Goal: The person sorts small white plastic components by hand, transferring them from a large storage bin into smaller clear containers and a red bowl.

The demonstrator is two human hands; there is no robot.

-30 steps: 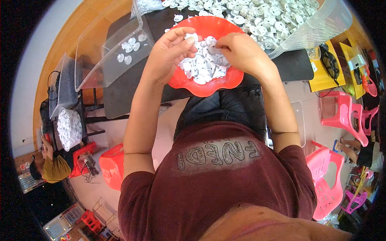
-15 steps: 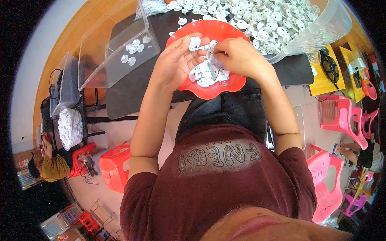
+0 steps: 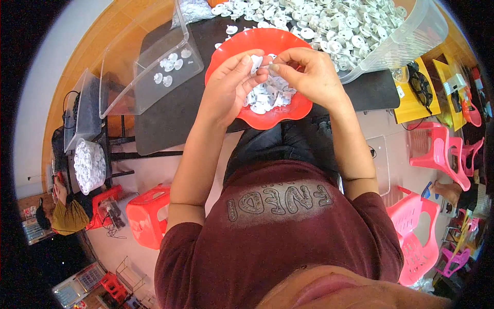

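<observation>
Dark and matte, our table (image 3: pixel 170 116) runs across the top of the view, with a pale tiled floor below it and plastic stools scattered about.

Far to our left, off the table, sits a round tub of white parts (image 3: pixel 89 166) near a red stool (image 3: pixel 146 216). On the table's left part lies a clear plastic bin (image 3: pixel 149 72) tipped on its side, a few white discs resting inside it.

Moving toward the middle, our left hand (image 3: pixel 231 85) hovers over the red scalloped tray (image 3: pixel 288 113), which holds a heap of small white plastic pieces (image 3: pixel 270 95). Its fingers (image 3: pixel 252 72) are curled nearly closed, pinching one small white piece (image 3: pixel 256 63) at the tips. Our right hand (image 3: pixel 314 77) meets it from the other side, thumb and forefinger drawn together on what looks like the same piece or a second part pressed against it; we cannot tell which, as the bits are tiny and partly hidden. The two sets of fingertips touch just above the tray's far half, and the pinched piece lies between them, slightly nearer the left hand. The heap lies directly below both hands, toward us.

Further right, a large clear tub (image 3: pixel 411 41) brims with more white pieces, and beyond the table's edge stand a yellow stool (image 3: pixel 411 100) and pink chairs (image 3: pixel 437 154).
</observation>
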